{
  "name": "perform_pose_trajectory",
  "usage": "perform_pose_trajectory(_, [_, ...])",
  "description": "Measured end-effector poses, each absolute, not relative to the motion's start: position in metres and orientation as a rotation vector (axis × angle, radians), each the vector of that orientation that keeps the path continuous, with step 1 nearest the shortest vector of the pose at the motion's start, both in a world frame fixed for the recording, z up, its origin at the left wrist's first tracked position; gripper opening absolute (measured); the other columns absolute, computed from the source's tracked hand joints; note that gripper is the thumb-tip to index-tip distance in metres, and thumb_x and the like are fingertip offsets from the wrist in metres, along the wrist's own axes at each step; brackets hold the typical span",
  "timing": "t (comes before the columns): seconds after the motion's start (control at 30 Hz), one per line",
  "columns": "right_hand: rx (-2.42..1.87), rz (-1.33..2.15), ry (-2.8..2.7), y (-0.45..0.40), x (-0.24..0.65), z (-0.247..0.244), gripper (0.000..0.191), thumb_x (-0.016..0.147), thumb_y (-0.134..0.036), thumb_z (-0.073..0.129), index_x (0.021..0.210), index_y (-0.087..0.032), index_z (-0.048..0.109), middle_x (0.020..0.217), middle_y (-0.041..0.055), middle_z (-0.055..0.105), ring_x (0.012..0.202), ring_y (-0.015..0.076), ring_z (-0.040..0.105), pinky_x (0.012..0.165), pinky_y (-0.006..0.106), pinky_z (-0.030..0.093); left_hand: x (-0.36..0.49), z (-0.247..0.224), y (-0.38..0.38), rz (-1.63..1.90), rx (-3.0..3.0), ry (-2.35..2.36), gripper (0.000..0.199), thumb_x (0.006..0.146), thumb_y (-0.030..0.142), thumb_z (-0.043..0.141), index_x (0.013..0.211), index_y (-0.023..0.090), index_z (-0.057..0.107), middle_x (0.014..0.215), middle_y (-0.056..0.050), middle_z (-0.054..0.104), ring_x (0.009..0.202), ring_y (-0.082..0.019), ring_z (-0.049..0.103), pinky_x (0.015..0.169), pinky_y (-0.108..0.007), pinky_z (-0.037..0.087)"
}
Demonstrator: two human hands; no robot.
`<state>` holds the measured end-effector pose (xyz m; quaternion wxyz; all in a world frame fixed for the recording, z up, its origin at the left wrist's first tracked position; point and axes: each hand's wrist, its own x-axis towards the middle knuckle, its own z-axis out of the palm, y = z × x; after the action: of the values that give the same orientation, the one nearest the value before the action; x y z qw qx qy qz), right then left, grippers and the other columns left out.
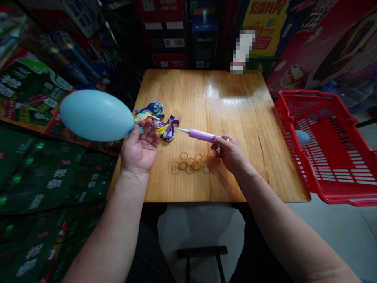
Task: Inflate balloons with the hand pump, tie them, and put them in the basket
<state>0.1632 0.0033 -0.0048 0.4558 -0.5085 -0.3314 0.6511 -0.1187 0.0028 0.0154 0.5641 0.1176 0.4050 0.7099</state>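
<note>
Pinched by its neck, an inflated light blue balloon (96, 115) points off to the left from my left hand (140, 148). The other fingers of that hand are half curled, palm up. My right hand (231, 152) is closed around the rear end of a purple balloon pump (203, 135), whose white nozzle aims left, apart from the balloon. Behind my left fingers lies a pile of uninflated balloons (168, 131) in blue, yellow and purple. Several tan rubber bands (196, 163) are scattered on the table below the pump.
The wooden table (188, 90) stands before me. At its right is a red shopping basket (325, 98) with a light blue balloon (302, 137) inside. Green cartons (55, 173) are stacked at the left, more boxes (167, 39) behind. A stool (203, 251) shows below.
</note>
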Motion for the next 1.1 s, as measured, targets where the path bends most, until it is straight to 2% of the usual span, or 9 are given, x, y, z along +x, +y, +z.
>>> perform_pose_trajectory(0.13, [-1.310,1.518,-0.934,0.003,0.158,-0.007,0.036,0.079,-0.047,0.084,0.085,-0.018,0.063,0.073,0.0033,0.067,0.053,0.0090,0.052,0.047,0.023,0.038,-0.118,0.015,0.001,1.633,0.296,0.988,0.017,0.104,0.034,0.060,0.099,0.024,0.073,0.109,-0.002,0.082,0.101,-0.017,0.078,0.074,-0.023,0.062])
perform_pose_trajectory(0.3, [-1.363,1.473,-1.062,0.003,0.143,-0.007,0.035,0.080,-0.047,0.083,0.088,-0.017,0.066,0.073,0.0052,0.070,0.055,0.0107,0.055,0.049,0.024,0.041,-0.110,0.020,0.001,1.669,0.261,1.007,0.018,0.105,0.031,0.059,0.098,0.022,0.073,0.105,-0.002,0.082,0.096,-0.015,0.079,0.071,-0.021,0.060])
perform_pose_trajectory(0.53, [-1.447,1.422,-1.336,0.008,0.128,-0.012,0.027,0.081,-0.038,0.081,0.097,-0.019,0.070,0.073,0.0023,0.067,0.056,0.0129,0.057,0.048,0.025,0.043,-0.102,0.023,-0.003,1.636,0.293,1.008,0.014,0.101,0.032,0.066,0.097,0.021,0.073,0.104,-0.003,0.082,0.089,-0.014,0.079,0.068,-0.019,0.058])
perform_pose_trajectory(0.67, [-1.446,1.457,-1.269,0.008,0.125,-0.010,0.048,0.080,-0.038,0.083,0.121,-0.020,0.065,0.077,0.0036,0.068,0.058,0.0160,0.062,0.047,0.027,0.048,-0.099,0.023,-0.006,1.611,0.272,0.984,0.016,0.102,0.029,0.063,0.097,0.019,0.073,0.102,-0.003,0.082,0.086,-0.013,0.078,0.068,-0.019,0.058])
perform_pose_trajectory(0.73, [-1.441,1.476,-1.196,0.009,0.124,-0.008,0.058,0.080,-0.037,0.084,0.130,-0.019,0.060,0.087,0.0073,0.072,0.060,0.0167,0.064,0.048,0.028,0.051,-0.098,0.023,-0.007,1.598,0.281,0.972,0.015,0.102,0.029,0.063,0.097,0.019,0.073,0.102,-0.003,0.082,0.087,-0.014,0.078,0.068,-0.020,0.058])
perform_pose_trajectory(0.83, [-1.410,1.438,-1.158,0.011,0.125,-0.010,0.063,0.077,-0.035,0.085,0.132,-0.021,0.058,0.117,0.0136,0.071,0.065,0.0153,0.066,0.053,0.031,0.057,-0.098,0.022,-0.008,1.571,0.311,0.980,0.012,0.099,0.031,0.068,0.099,0.020,0.073,0.104,-0.004,0.082,0.089,-0.015,0.079,0.070,-0.021,0.059])
perform_pose_trajectory(0.9, [-1.383,1.380,-1.193,0.013,0.127,-0.014,0.060,0.076,-0.035,0.085,0.130,-0.021,0.061,0.129,0.0142,0.067,0.073,0.0160,0.067,0.060,0.032,0.060,-0.097,0.021,-0.009,1.559,0.311,0.985,0.011,0.098,0.031,0.069,0.099,0.020,0.073,0.104,-0.004,0.082,0.089,-0.015,0.079,0.069,-0.021,0.059])
perform_pose_trajectory(0.97, [-1.353,1.308,-1.253,0.014,0.129,-0.019,0.054,0.076,-0.035,0.084,0.126,-0.021,0.065,0.130,0.0132,0.067,0.084,0.0188,0.069,0.067,0.034,0.062,-0.097,0.022,-0.010,1.554,0.301,0.983,0.011,0.098,0.031,0.069,0.098,0.020,0.073,0.103,-0.004,0.082,0.088,-0.015,0.079,0.068,-0.020,0.059])
perform_pose_trajectory(1.1, [-1.306,1.240,-1.315,0.013,0.132,-0.024,0.048,0.079,-0.033,0.082,0.124,-0.023,0.069,0.116,0.0104,0.071,0.096,0.0246,0.070,0.077,0.039,0.062,-0.095,0.023,-0.011,1.539,0.296,0.974,0.013,0.099,0.031,0.068,0.097,0.019,0.074,0.101,-0.004,0.082,0.086,-0.015,0.078,0.068,-0.020,0.059])
